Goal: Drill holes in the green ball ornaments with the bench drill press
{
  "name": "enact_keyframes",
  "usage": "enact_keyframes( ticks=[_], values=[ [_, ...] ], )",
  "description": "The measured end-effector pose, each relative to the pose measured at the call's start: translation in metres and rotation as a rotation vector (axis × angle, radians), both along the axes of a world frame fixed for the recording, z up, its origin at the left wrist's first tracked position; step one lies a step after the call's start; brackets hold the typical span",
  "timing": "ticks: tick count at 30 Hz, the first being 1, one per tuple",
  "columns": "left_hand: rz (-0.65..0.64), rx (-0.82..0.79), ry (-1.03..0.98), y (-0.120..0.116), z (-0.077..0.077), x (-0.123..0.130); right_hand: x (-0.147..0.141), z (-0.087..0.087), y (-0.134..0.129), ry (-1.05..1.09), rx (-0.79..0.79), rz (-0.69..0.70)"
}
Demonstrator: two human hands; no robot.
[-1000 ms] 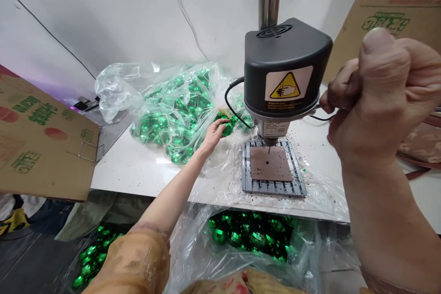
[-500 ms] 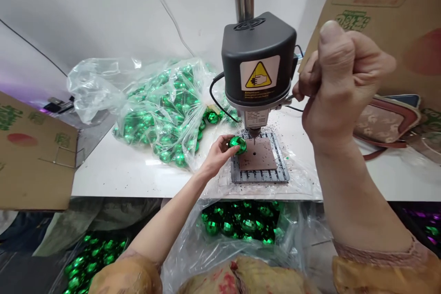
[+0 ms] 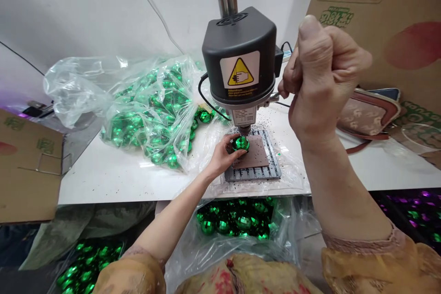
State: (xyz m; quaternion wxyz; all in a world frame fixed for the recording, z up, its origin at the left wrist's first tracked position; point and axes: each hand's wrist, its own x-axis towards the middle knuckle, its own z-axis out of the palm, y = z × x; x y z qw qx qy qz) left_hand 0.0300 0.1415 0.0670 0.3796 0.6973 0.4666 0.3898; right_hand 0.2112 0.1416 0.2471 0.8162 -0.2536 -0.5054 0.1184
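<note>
Between the thumb and fingers of my left hand (image 3: pixel 225 154) is a shiny green faceted ball (image 3: pixel 240 145). The ball sits directly beneath the chuck (image 3: pixel 245 130) of a small drill press (image 3: pixel 239 55), over a brown board (image 3: pixel 255 154) on the slotted metal base (image 3: pixel 275 170). Whether it rests on the board is hidden by my fingers. My right hand (image 3: pixel 324 73) is raised at the machine's right side, closed around the feed lever (image 3: pixel 274 97), of which only a short piece shows.
A clear plastic bag (image 3: pixel 148 115) of green balls lies left of the drill press. Below the table edge is a plastic-lined container of green balls (image 3: pixel 243 223). Cardboard boxes (image 3: pixel 27 170) stand on both sides. A pouch (image 3: pixel 367 112) lies at right. Dark shavings litter the white table (image 3: pixel 113 179).
My left hand has carried the green ball rightward from beside the drill to under the chuck. My right hand stays closed at the lever. The whole view has shifted slightly.
</note>
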Motion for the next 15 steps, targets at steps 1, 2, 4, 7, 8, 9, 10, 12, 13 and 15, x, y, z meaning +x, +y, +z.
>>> enact_keyframes(
  ticks=[1, 2, 4, 7, 8, 9, 10, 12, 13, 15],
  values=[
    [0.000, 0.016, 0.005, 0.000, 0.000, 0.001, 0.000, 0.000, 0.000, -0.008, -0.003, -0.005],
    [0.002, 0.026, 0.010, -0.001, -0.001, 0.002, 0.000, 0.000, 0.000, -0.015, -0.004, -0.019],
    [0.010, 0.036, 0.020, -0.002, -0.002, 0.005, 0.000, -0.002, 0.000, -0.034, -0.008, -0.058],
    [0.015, 0.022, -0.003, -0.004, -0.005, 0.010, 0.000, -0.003, 0.002, -0.061, -0.035, -0.096],
    [0.009, 0.004, -0.026, -0.004, -0.007, 0.012, 0.000, -0.004, 0.002, -0.062, -0.039, -0.099],
    [0.002, -0.017, -0.056, -0.005, -0.009, 0.014, 0.000, -0.004, 0.002, -0.064, -0.040, -0.100],
    [-0.006, -0.037, -0.086, -0.005, -0.011, 0.016, 0.000, -0.004, 0.002, -0.065, -0.044, -0.104],
    [-0.024, -0.059, -0.135, -0.007, -0.016, 0.019, 0.000, -0.004, 0.002, -0.070, -0.067, -0.112],
    [-0.030, -0.059, -0.148, -0.008, -0.018, 0.020, 0.001, -0.004, 0.002, -0.073, -0.078, -0.113],
    [-0.039, -0.047, -0.157, -0.011, -0.020, 0.021, 0.001, -0.004, 0.001, -0.073, -0.077, -0.103]
  ],
)
